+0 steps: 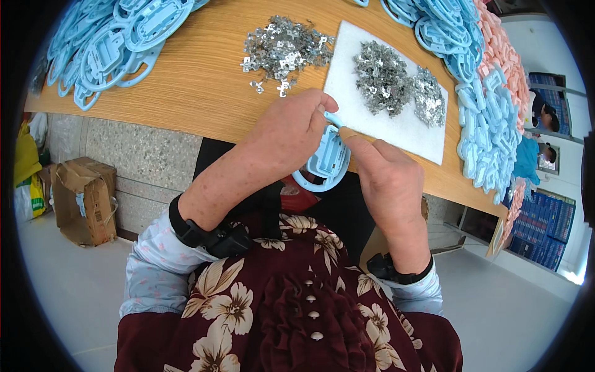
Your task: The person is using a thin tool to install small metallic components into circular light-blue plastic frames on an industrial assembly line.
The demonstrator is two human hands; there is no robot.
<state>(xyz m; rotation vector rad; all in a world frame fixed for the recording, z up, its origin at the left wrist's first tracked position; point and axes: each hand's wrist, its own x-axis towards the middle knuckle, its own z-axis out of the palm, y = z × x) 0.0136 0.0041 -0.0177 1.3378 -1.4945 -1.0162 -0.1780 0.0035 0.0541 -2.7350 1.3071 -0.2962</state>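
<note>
Head camera, which I follow from a distance, shows two bare hands meeting at the near edge of a wooden tabletop [204,80]. The left forearm slants up from the lower left, its hand [291,133] arched palm-down, fingers curled, thumb and forefinger closed at the upper end of a small light-blue piece [333,119]. From the lower right, the other forearm rises more steeply; the right hand [390,177] is folded, its thumb and forefinger gripping near the piece's lower end. Just below, between the hands, sits a light-blue oval frame [319,185], tilted over the table's edge; I cannot tell which fingers support it. Beyond, silvery metal clips [285,48] lie heaped left of a white pad [339,77] bearing more clips [381,77].
</note>
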